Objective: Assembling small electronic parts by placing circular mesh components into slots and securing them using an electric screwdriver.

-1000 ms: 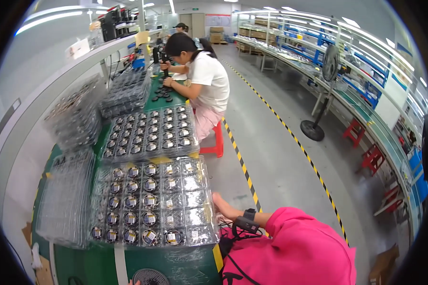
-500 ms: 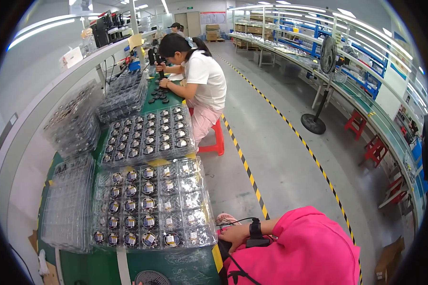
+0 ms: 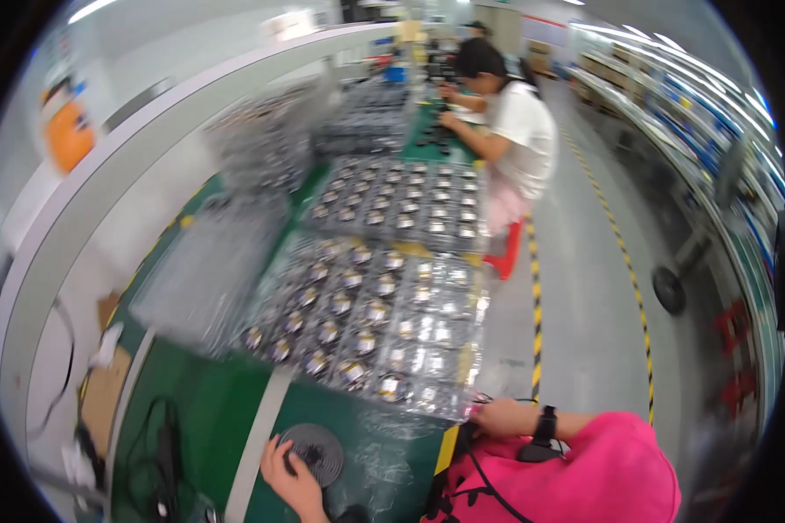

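At the near edge, my left hand (image 3: 291, 479) rests against a round dark grey disc with concentric rings (image 3: 321, 455) lying on the green table. Its fingers are apart along the disc's left side, the thumb over the face; no firm grip shows. My right hand (image 3: 501, 418), with a black band at the wrist, is by the near right corner of a clear plastic tray (image 3: 436, 357). Its fingers are blurred and partly hidden, so what they hold cannot be told. Several small round parts with pale labels (image 3: 355, 373) sit in the tray's pockets.
A second filled tray (image 3: 392, 205) lies beyond, with stacked trays (image 3: 266, 139) at the far left and clear trays (image 3: 214, 270) nearer. Black cables (image 3: 167, 462) lie at the near left. A person in white (image 3: 522, 131) sits at the table's far right side.
The view has swung left, so the scene appears shifted right and is blurred. My left hand has come into view beside the disc. My right hand stays by the tray corner.
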